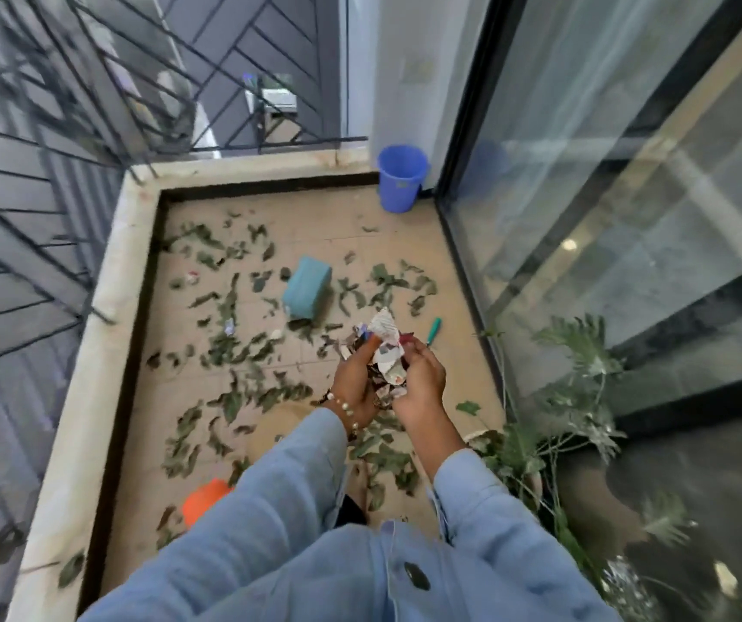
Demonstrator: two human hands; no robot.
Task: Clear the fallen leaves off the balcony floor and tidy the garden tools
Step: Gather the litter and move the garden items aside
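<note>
1. Above the balcony floor [315, 235], the left hand [355, 381] and right hand [421, 381] both curl around a wad of crumpled paper [387, 352] mixed with leaves.
2. Below them, fallen leaves [234, 307] lie scattered across the tiles.
3. Among the leaves sit a teal box [307, 287] and a teal-handled tool [433, 330].
4. A blue bucket [401, 177] stands in the far corner.

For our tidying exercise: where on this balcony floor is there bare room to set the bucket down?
Bare tile lies between the blue bucket and the teal box, along the glass door. Leaves crowd the middle and the near floor.
</note>
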